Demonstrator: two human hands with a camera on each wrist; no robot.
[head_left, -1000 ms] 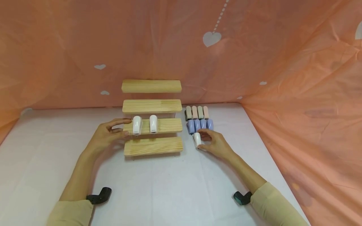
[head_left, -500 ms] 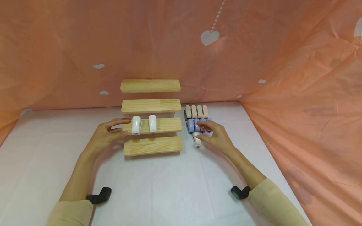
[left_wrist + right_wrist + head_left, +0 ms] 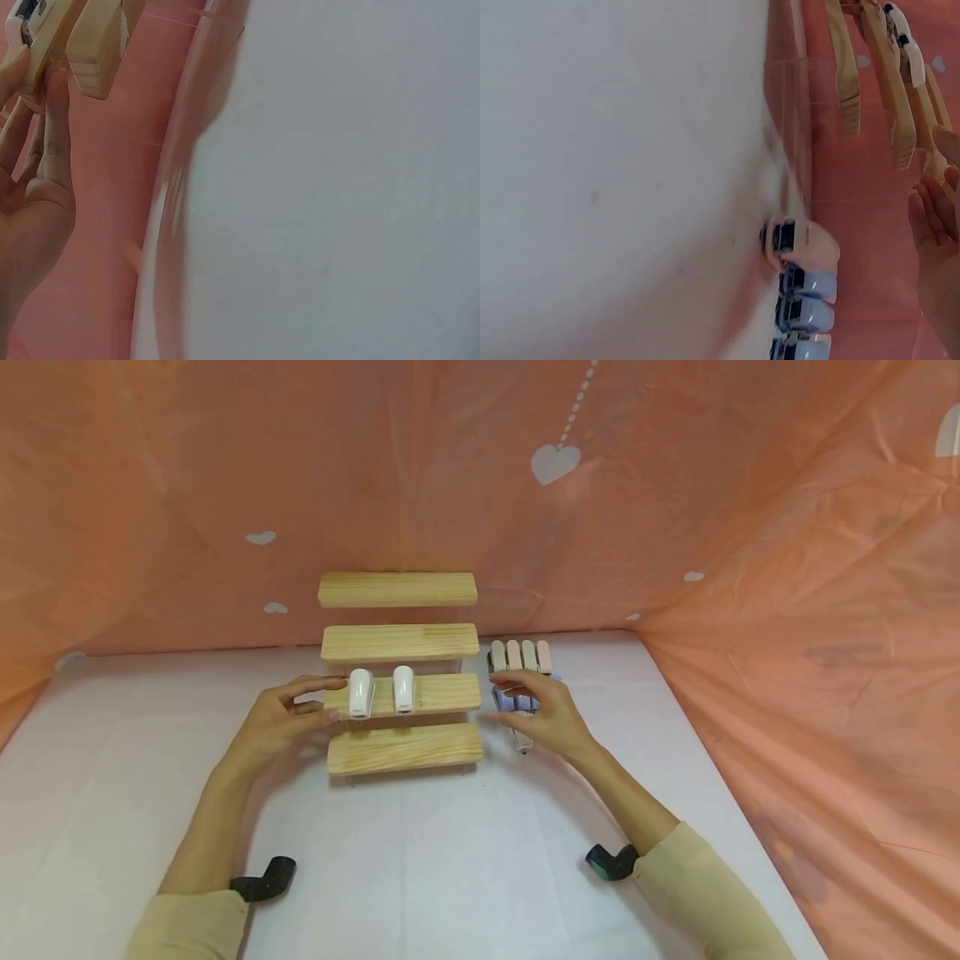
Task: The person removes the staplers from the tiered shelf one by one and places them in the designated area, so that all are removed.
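Observation:
A tiered wooden shelf with several boards stands at the back. Two white mini staplers rest on its third board from the top. My left hand pinches the left end of that board between thumb and fingers, as the left wrist view also shows at the board end. My right hand holds nothing; its thumb and fingers are spread apart, pointing left near the shelf's right end. Below it on the table is a third white stapler, partly hidden. Several purple staplers are also partly covered by this hand.
Behind the purple row, several beige and pink staplers stand side by side. Orange cloth with hearts hangs at the back and right. A white cloth covers the table.
My right hand has let go of the white stapler on the table, risen and moved left toward the shelf with its fingers apart. The left hand stays on the board's end.

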